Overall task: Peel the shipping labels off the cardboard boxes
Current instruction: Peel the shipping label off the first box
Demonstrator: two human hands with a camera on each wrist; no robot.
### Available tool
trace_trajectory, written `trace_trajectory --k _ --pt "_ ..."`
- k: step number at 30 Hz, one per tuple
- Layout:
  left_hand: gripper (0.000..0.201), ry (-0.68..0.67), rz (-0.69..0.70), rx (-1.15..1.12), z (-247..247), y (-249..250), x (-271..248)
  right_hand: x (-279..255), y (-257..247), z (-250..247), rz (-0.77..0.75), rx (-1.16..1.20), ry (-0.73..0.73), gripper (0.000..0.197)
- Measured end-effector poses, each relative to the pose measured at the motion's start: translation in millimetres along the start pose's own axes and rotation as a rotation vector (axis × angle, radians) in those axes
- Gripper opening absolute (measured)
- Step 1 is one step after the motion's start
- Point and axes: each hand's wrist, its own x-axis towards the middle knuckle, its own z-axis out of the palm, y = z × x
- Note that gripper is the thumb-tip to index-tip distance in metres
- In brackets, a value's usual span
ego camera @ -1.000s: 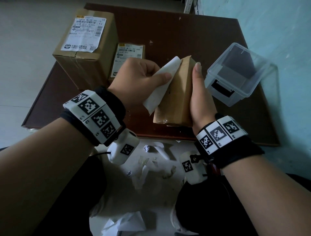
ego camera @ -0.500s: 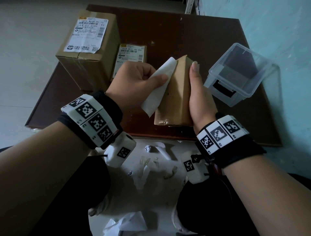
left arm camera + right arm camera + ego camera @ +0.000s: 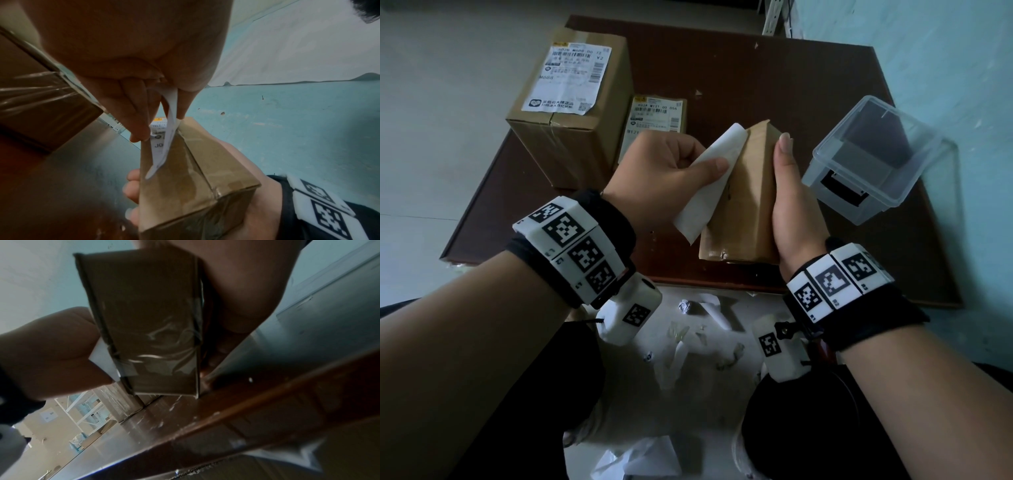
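Mostly peeled, the white label (image 3: 709, 181) curls off the box (image 3: 739, 205), pinched by the left hand (image 3: 664, 174); right hand (image 3: 794, 202) apparently clasps it

Dim room: dark brown table (image 3: 774, 85) against a pale blue wall (image 3: 945, 51), paper-littered light floor (image 3: 448, 102) below

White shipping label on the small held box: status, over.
Left hand pinches white shipping label, part peeled. Right hand grips small brown cardboard box. Nothing in the way.

A small brown box (image 3: 743, 198) stood tilted, its white label (image 3: 705, 185) half peeled; two labelled boxes (image 3: 571, 102) sat behind.
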Motion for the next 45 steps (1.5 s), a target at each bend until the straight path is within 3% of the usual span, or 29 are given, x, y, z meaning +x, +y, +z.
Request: trace_trajectory --k 2,6,11,15,26,33,38,42,45 --pt "0.026 0.001 -0.003 0.002 0.1 0.2 0.3 -0.6 -1.0 0.1 0.004 -0.006 0.004 0.055" --pt "0.023 0.004 -0.007 0.005 1.0 0.7 0.5 -1.5 -1.4 0.1 0.003 -0.005 -0.001 0.069" --pt "0.022 0.0 -0.016 0.003 0.7 0.9 -0.1 -1.4 -0.9 0.3 -0.003 0.007 0.005 0.072" --pt "0.022 0.0 -0.02 0.0 -0.2 0.7 -0.5 -1.0 -0.7 0.1 -0.006 0.01 0.002 0.066" --pt "0.025 -0.01 -0.041 -0.015 -1.0 0.3 -0.2 2.2 1.2 -0.1 0.008 0.02 -0.011 0.072" --pt "0.025 -0.016 -0.043 -0.026 -1.9 1.5 -1.2 0.7 -0.7 0.6 0.017 0.028 -0.018 0.045" --pt "0.026 -0.021 -0.037 -0.018 -2.1 1.9 -1.7 0.9 1.0 0.8 0.001 0.051 -0.02 0.042" --pt "0.023 -0.02 -0.036 -0.008 -1.6 1.0 -1.5 3.1 3.1 0.1 -0.004 0.041 -0.022 0.052" --pt "0.02 -0.02 -0.039 -0.005 -1.5 0.9 -1.9 3.7 3.9 0.6 0.004 0.032 -0.024 0.078"
